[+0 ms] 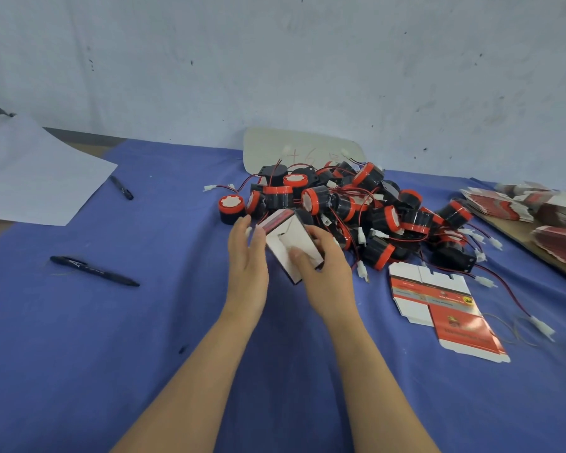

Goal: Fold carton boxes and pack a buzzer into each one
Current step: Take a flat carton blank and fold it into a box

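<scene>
While reaching in from the near edge over blue cloth (pixel 144 338), gripping half-folded box (pixel 286 248) with right hand (pixel 325 276): pressing thumb onto the white front face, curling fingers round the far side. Holding box tilted, red edge pointing up-left, raised off the cloth, just in front of the buzzer pile (pixel 356 207). Holding left hand (pixel 247 259) flat, fingers straight and close together, gripping nothing; flanking the box's left side, either brushing it or just short of it, cannot tell which.

Lying flat on the cloth just right of the right hand: two unfolded cartons (pixel 438 299), overlapping, red-and-white print facing up. Lying left of the hands, well apart from them: black pen (pixel 94 271), slanting across the cloth. Lying further back on that side: second pen (pixel 121 188), just beside the corner of a white paper sheet (pixel 36 178).

Heaping up behind the box: the buzzer pile, black bodies wearing red caps, trailing red-and-black wires ending in white plugs. Standing slightly apart at its left end: single buzzer (pixel 231 207), white face up. Fanning out at the right edge on a brown board (pixel 518 231): bundles of flat cartons (pixel 504 204). Leaning against the wall (pixel 275 60) behind the pile: pale card (pixel 294 147), carrying handwriting too blurred for reading.
</scene>
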The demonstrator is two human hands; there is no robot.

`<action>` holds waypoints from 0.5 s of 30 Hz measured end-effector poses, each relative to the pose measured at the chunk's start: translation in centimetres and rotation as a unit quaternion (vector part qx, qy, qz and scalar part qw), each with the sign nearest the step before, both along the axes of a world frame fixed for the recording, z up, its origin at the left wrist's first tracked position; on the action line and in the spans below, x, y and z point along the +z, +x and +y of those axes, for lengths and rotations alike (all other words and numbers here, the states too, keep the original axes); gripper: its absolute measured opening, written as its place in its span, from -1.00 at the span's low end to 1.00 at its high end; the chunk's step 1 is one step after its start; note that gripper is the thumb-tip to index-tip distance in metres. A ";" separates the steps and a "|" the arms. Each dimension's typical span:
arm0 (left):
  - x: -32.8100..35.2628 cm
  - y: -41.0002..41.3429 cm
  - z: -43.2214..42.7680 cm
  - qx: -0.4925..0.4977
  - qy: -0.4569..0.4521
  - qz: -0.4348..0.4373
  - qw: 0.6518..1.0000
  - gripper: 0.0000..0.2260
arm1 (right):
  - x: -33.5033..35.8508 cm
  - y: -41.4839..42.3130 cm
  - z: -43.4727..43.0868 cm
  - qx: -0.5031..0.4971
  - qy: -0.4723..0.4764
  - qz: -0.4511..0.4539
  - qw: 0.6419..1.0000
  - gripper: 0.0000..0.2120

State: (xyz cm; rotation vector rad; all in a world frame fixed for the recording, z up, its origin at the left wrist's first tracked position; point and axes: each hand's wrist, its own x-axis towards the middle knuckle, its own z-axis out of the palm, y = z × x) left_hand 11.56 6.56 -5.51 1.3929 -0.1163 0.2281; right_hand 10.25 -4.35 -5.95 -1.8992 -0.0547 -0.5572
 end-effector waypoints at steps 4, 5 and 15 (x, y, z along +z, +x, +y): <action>-0.2 -0.3 -0.6 -0.050 0.026 -0.010 0.998 -0.61 | -0.2 0.3 0.8 0.023 0.089 0.028 0.995 -0.75; -0.2 -0.3 -0.7 -0.051 0.027 -0.009 0.998 -0.60 | -0.2 0.4 1.0 0.027 0.100 0.036 0.994 -0.78; 0.0 -0.9 -1.4 -0.069 0.020 -0.026 0.997 -0.65 | -0.6 0.2 0.7 -0.039 -0.011 0.041 0.998 -0.75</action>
